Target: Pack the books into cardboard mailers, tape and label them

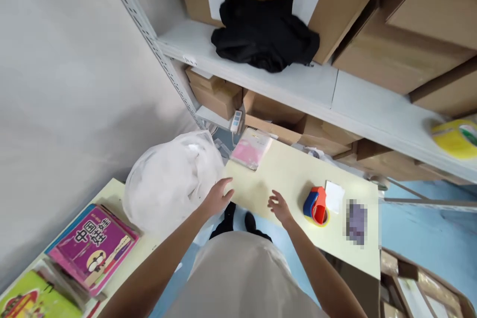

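Observation:
My left hand (218,197) hovers near the front left edge of the cream table (286,169), beside a large white plastic bag (167,179). Its fingers are apart and hold nothing. Over the table's front edge is my right hand (279,207), open with its fingers loosely spread and nothing in them. Beyond my left hand, a pink and white book or pack (249,150) lies at the table's far left corner. To the right of my right hand stands a red and blue tape dispenser (316,204), next to white paper (334,196).
A pixelated purple item (357,222) lies at the table's right. Picture books (93,243) are stacked on a surface at lower left. Above the table, a shelf (298,87) carries cartons, black cloth (264,35) and yellow tape (454,138). An open carton (428,283) stands at lower right.

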`<state>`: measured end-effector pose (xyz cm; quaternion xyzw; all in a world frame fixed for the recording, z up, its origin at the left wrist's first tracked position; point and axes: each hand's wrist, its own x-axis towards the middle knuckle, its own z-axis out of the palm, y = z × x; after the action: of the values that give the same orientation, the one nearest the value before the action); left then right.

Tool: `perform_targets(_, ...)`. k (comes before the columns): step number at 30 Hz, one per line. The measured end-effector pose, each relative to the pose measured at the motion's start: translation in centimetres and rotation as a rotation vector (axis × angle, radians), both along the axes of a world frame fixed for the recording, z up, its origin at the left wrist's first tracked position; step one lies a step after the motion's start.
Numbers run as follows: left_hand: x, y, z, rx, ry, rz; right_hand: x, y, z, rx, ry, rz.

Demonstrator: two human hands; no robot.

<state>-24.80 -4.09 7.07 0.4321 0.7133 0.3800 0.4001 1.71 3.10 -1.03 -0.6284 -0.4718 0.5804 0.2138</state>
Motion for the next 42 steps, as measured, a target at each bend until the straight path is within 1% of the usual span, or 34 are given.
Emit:
perform_targets(2,1.2,-2.9,0.8,0.021,0.066,0.047,1.6,-1.4,0.8,-0.046,0.063,0.020)
perform_targets(5,3.6,-6.5,1.3,0.042,0.131,0.155,2.9,-2.6,2.2,-0.046,0.127,0.135)
perform_targets(9,7.0,-10.3,1.8,-0.001,0.103,0.291,2.3,-3.4,4.0,-0.026,0.155,0.309)
perform_targets(12,8.5,-13.1,2.4,-0.002,0.098,0.361,0.4,-4.1,4.7,-0.018,0.142,0.465)
perform_targets(15,8.8,-16.7,2.9,0.017,0.142,0.452,-2.3,-5.3,4.8,0.006,0.160,0.650)
perform_targets(17,8.8,-19.6,3.0,0.019,0.167,0.549,-4.5,-6.6,4.8,0.024,0.185,0.775)
perform_targets(20,9.2,-24.8,2.9,0.002,0.151,0.740,-7.8,-9.5,4.8,0.039,0.215,0.954)
perform_targets(23,10.1,-30.7,2.4,-0.027,0.100,0.945,-11.1,-13.5,4.7,0.021,0.220,1.131)
perform_targets(26,11.1,-37.0,1.5,-0.036,0.051,1.134,-14.3,-18.6,4.2,-0.015,0.216,1.273)
perform_targets(29,11.5,-43.8,0.2,-0.002,-0.045,1.315,-17.3,-24.8,3.7,-0.042,0.214,1.378)
perform_targets(32,11.1,-50.7,-1.2,0.022,-0.138,1.473,-20.0,-31.9,3.5,-0.043,0.196,1.449)
perform_targets(35,9.8,-57.1,-2.3,0.078,-0.331,1.737,-22.2,-39.1,3.6,-0.043,0.158,1.535)
perform_targets(37,8.5,-60.6,-2.8,0.113,-0.443,1.880,-23.5,-43.4,3.7,-0.017,0.136,1.615)
perform_targets(39,6.9,-63.3,-3.2,0.126,-0.493,1.935,-24.7,-47.0,3.4,0.025,0.125,1.675)
perform_targets(42,3.8,-66.1,-4.1,0.179,-0.611,2.007,-26.9,-51.1,2.5,0.069,0.106,1.714)
